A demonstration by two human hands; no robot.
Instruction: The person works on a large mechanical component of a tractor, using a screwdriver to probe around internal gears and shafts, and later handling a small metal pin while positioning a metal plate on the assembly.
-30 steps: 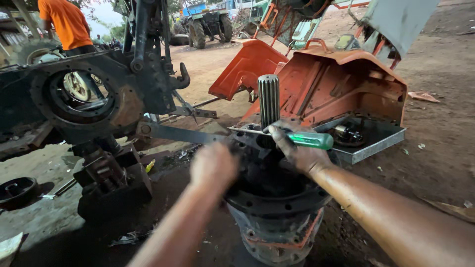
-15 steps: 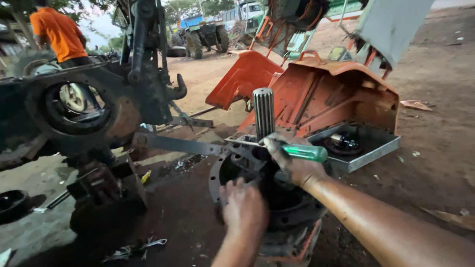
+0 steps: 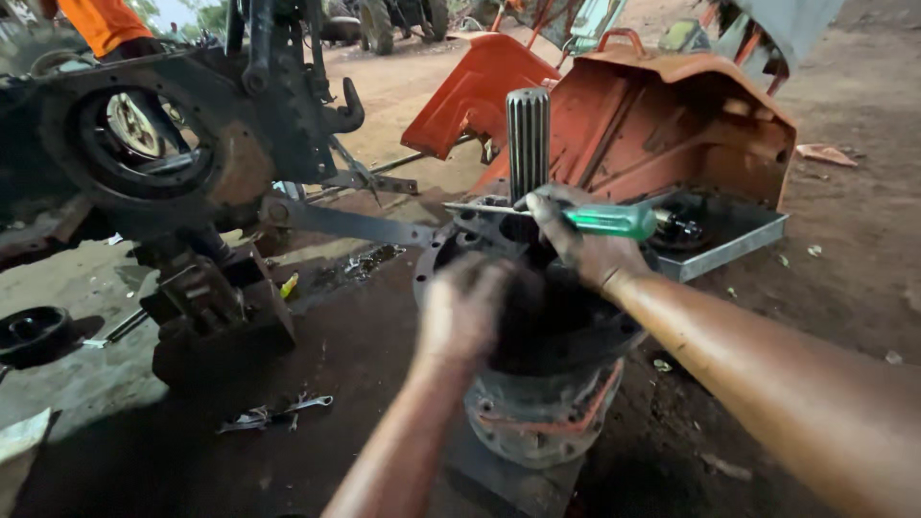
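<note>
Right hand (image 3: 587, 251): fingers closed round a green-handled screwdriver (image 3: 604, 222), its blade pointing away to the left of the hand.
Left hand (image 3: 462, 312): blurred, resting on the near rim of the hub housing (image 3: 547, 403); grip cannot be told.
Splined shaft (image 3: 528, 139): upright, just beyond the right hand.
Metal tray (image 3: 734, 240): beyond the right hand, on its far right.
Orange fender (image 3: 672, 115): behind the shaft.

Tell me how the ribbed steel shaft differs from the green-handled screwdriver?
The ribbed grey steel shaft stands upright from the round housing; the green-handled screwdriver lies roughly level in the right hand. The shaft is thick and dull; the screwdriver is slim with a bright plastic grip. Both sit over the same housing.
</note>
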